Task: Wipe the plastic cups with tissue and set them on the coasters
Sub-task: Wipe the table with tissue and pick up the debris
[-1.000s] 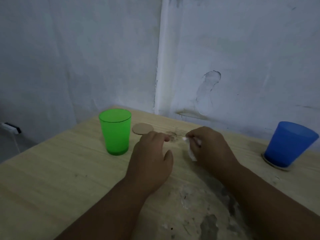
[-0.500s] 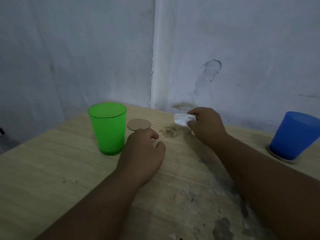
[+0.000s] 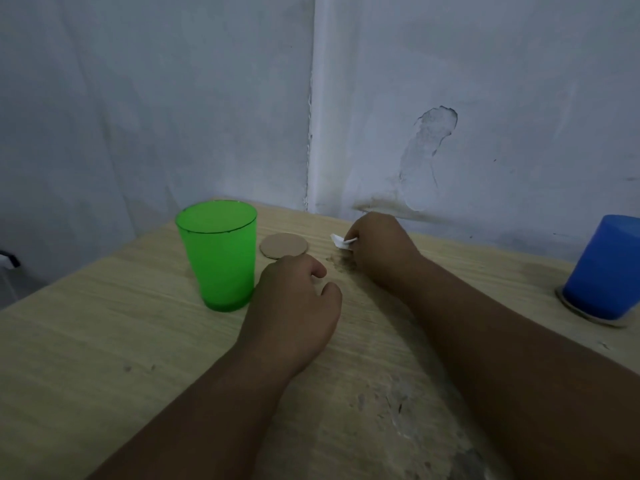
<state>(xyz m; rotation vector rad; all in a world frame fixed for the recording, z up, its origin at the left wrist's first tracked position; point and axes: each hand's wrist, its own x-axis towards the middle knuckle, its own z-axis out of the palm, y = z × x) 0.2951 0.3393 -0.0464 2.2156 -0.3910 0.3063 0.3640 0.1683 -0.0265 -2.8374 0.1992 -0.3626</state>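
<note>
A green plastic cup (image 3: 219,254) stands upright on the wooden table (image 3: 104,341), left of centre. Just right of it and a bit farther back lies a bare round coaster (image 3: 283,245). My left hand (image 3: 294,306) rests on the table beside the green cup, fingers loosely curled, holding nothing. My right hand (image 3: 379,249) is pressed to the table farther back, pinching a small white tissue (image 3: 339,241) between thumb and fingers. A blue cup (image 3: 604,271) sits upside down on another coaster (image 3: 588,315) at the far right.
Two pale walls meet in a corner right behind the table. A dark smudge (image 3: 341,265) marks the wood between my hands. The near right part of the tabletop (image 3: 415,410) is worn and stained.
My right hand carried the tissue away from me toward the wall, then lowered it to the table near the smudge. My left hand stayed beside the green cup.
</note>
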